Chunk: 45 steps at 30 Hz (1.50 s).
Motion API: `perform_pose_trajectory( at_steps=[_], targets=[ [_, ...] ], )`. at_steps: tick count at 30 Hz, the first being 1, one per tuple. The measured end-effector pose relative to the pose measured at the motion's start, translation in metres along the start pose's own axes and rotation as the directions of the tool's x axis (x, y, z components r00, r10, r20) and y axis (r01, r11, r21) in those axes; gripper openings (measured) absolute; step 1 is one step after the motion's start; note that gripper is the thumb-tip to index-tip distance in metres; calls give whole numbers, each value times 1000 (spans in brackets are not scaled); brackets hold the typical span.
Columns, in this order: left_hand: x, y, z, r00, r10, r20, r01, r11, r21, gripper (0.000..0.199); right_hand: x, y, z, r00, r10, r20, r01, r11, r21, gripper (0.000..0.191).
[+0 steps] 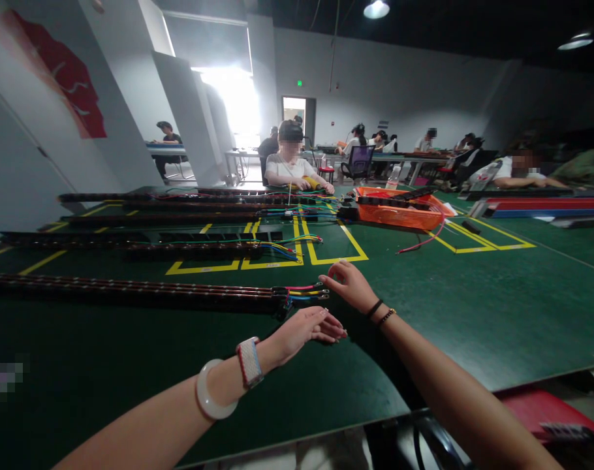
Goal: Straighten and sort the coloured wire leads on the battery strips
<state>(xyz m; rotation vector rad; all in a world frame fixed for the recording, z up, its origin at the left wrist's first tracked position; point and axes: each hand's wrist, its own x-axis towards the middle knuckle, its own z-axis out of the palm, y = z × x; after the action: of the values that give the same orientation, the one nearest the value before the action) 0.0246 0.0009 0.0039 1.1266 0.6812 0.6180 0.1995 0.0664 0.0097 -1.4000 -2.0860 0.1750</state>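
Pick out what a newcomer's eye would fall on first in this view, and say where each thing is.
Probably the bright orange basket on the far side of the green table, right of centre. Next, perhaps, the left hand and right hand, near the middle, by the pink, yellow and blue wires ending the nearest long dark bars. Yellow outlines mark the tabletop beyond.

So the green tabletop [448,313] has yellow tape outlines [339,259] stuck on it. Long dark cable bundles [130,290] run across the left side, colored wire ends [309,294] pointing right. There's an orange basket [399,219] at the far middle-right, plus a clear bottle [393,177] just behind it.
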Motion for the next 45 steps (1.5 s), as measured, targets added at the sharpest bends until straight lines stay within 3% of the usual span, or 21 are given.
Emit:
perform_pose_trajectory(
  at_steps=[2,6,11,16,23,28,31,36,41,45],
  targets=[
    [0,0,1,1000,-4,-6,4,1000,-3,36,1,2,6,998,-55,-2,55,997,51,38],
    [0,0,1,1000,25,-11,-25,999,-36,37,1,-2,19,978,-158,137,151,987,58,39],
    [0,0,0,999,35,10,-35,999,-29,37,4,-8,26,954,-192,230,186,981,51,36],
    [2,1,-4,1000,-7,9,8,996,-90,35,6,-6,29,949,-214,233,210,977,43,32],
    [8,0,-11,996,-86,13,85,921,-381,27,7,-10,24,929,-289,232,287,957,39,13],
    [7,0,-15,994,-108,17,104,890,-445,28,6,-11,25,922,-286,260,277,958,73,17],
    [8,-2,-17,994,-107,28,107,865,-490,33,4,-11,26,912,-346,220,354,935,3,11],
    [10,-3,-14,991,-78,-105,4,820,-573,27,-1,-18,21,894,-419,161,444,876,-186,16],
    [10,-4,-11,972,-18,-234,-127,797,-590,21,-5,-22,17,854,-505,123,519,813,-264,21],
    [13,-6,-12,958,-48,-284,-138,788,-600,23,-10,-25,20,822,-554,128,563,759,-328,25]
  ],
)
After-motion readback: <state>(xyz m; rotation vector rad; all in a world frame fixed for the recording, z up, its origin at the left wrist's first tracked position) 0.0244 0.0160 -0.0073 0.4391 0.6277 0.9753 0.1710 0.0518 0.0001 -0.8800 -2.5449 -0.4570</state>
